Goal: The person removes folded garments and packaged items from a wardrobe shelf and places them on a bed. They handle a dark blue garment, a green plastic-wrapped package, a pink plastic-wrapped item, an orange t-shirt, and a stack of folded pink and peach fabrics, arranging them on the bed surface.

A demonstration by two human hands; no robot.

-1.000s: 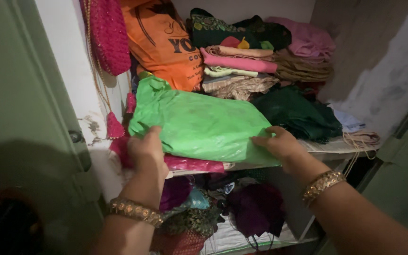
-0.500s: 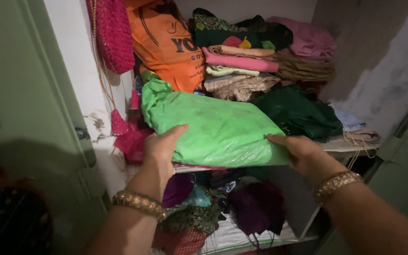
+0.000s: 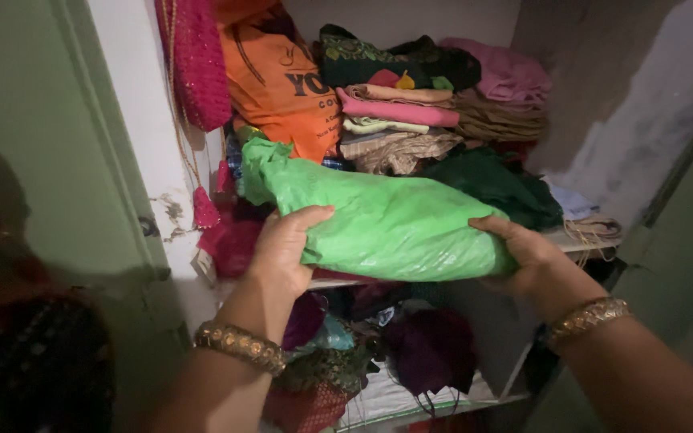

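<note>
A stuffed green plastic bag [image 3: 378, 216] sits at the front of a wardrobe shelf [image 3: 583, 237], its near edge raised off the shelf. My left hand [image 3: 282, 244] grips its left end, thumb on top. My right hand [image 3: 527, 256] holds its right end from underneath, fingers curled round the corner. Both wrists wear gold bangles.
Behind the bag are an orange printed bag [image 3: 278, 80], a stack of folded clothes [image 3: 403, 112] and a dark green cloth [image 3: 491, 180]. A pink knitted bag [image 3: 198, 60] hangs at the left. Crumpled purple and patterned clothes [image 3: 427, 349] fill the lower shelf. A green door [image 3: 50, 160] stands left.
The green bag has shifted right and toward me, and its front edge now lifts off the shelf. My hands went from resting on it to gripping both ends.
</note>
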